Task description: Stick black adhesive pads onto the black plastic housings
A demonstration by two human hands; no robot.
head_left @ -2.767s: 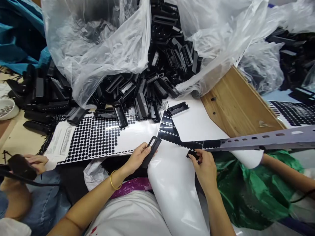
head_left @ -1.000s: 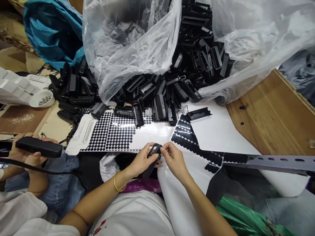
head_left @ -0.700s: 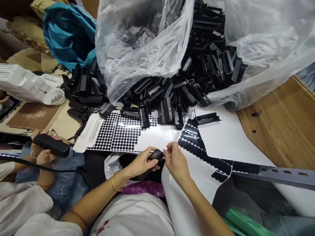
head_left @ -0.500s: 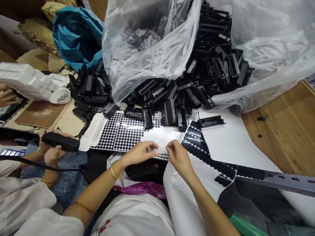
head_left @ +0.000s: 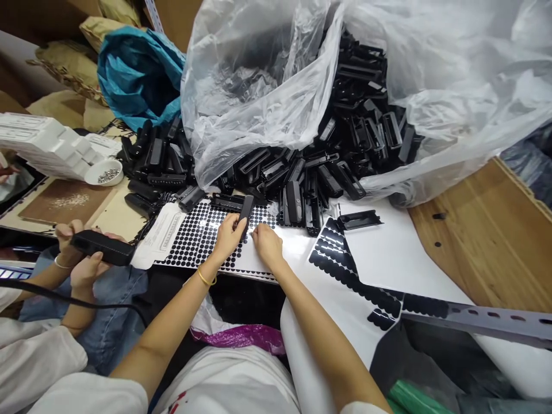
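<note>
My left hand (head_left: 229, 234) grips a black plastic casing (head_left: 246, 211), raised at a slant above a sheet of round black stickers (head_left: 196, 227). Just to its right, my right hand (head_left: 267, 244) has its fingers pinched together close to the casing's lower end. Whatever is between those fingertips is too small to make out. The sticker sheet lies under both hands, its right part bare white backing. Behind my hands, a pile of similar black casings (head_left: 297, 198) covers the back of the table.
Clear plastic bags (head_left: 263, 115) full of casings stand behind. At left are white boxes (head_left: 43, 144), a bowl of small metal parts (head_left: 104, 172) and a flattened carton (head_left: 161, 233). A co-worker's hands (head_left: 86, 267) hold a black case. Another sticker sheet (head_left: 336, 247) lies right.
Both hands have moved left and forward over the sticker sheet. My left hand, empty before, has picked up a casing that lay on the sheet. The right hand stays pinched.
</note>
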